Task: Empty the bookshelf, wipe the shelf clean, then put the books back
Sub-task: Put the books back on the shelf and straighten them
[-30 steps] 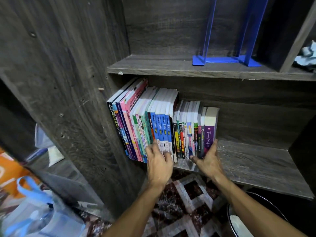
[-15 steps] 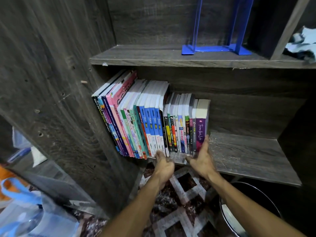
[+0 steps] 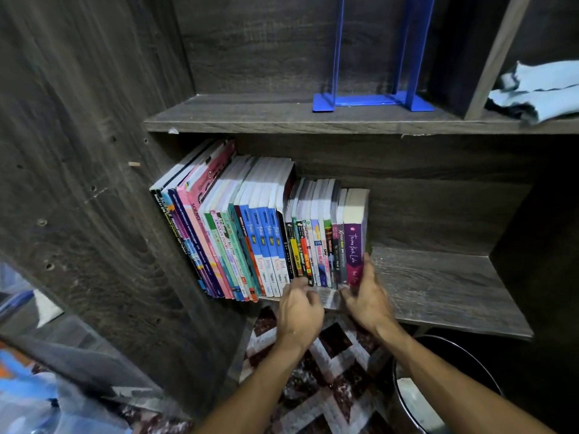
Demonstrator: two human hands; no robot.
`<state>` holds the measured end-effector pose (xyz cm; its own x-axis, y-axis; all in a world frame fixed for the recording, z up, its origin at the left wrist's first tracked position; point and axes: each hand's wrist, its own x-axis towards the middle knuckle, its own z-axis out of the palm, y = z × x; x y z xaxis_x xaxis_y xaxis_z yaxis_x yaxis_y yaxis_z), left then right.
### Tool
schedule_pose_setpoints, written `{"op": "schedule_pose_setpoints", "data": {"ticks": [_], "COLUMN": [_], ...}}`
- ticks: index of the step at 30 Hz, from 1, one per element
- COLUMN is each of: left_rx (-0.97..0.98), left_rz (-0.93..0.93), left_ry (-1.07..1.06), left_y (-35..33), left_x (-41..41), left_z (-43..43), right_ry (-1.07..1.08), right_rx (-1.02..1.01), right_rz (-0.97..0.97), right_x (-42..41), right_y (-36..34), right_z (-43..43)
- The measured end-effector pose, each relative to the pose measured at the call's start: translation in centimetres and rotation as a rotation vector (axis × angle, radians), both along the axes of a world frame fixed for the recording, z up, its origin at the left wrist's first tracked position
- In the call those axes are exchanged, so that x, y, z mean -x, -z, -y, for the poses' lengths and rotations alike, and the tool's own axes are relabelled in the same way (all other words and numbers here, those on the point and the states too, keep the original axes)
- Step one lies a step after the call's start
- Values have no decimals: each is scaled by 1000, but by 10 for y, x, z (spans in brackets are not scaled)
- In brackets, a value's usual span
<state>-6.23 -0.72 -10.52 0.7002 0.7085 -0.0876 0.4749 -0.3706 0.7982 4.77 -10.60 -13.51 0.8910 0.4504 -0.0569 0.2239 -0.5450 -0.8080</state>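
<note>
Right hand (image 3: 365,300) first: it lies spread, fingers straight up the outer cover of the purple book (image 3: 355,242), the last in the row. The left hand (image 3: 299,311) is just beside it with its fingers curled at the foot of the short spines. Blur hides whether they pinch anything.

Between the two hands stand the short books (image 3: 316,245), upright on the lower shelf (image 3: 438,286). To their left, the tall books (image 3: 238,227) lean left against the shelf's side wall.

It looks like the short block is being handled as one bundle. To do that well, the left hand wants to get in flat where the short books meet the tall ones and squeeze against the right, with both hands low near the feet so nothing in the middle slips out. The leaning tall books touch the short ones, so they may shift if that support moves.

For writing, the purple spine reads "Terima Kasih", with a last word too loose to call. The blue spines say "fokus" and "Kimia", a pink one "SCIENCE", and a short one "SPM".

Further out, a blue bookend (image 3: 372,101) stands on the upper shelf (image 3: 250,117), and the pale cloth (image 3: 539,89) lies bunched in the next compartment.
</note>
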Motion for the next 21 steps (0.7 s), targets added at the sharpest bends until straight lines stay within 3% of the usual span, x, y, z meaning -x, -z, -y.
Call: {"op": "schedule_pose_setpoints", "data": {"ticks": [6, 15, 21], "left_rx": [-28, 135, 178], "left_rz": [124, 267, 274], "left_ry": [9, -175, -163], "left_y": [-24, -27, -26], "left_x": [-25, -51, -55], "left_z": [23, 28, 19], "right_ry": [-7, -19, -32], "right_rx": [-32, -95, -76], "right_rz": [155, 165, 158], "right_x": [-9, -21, -26], "right_y": [-8, -12, -17], "right_z": [3, 1, 1]}}
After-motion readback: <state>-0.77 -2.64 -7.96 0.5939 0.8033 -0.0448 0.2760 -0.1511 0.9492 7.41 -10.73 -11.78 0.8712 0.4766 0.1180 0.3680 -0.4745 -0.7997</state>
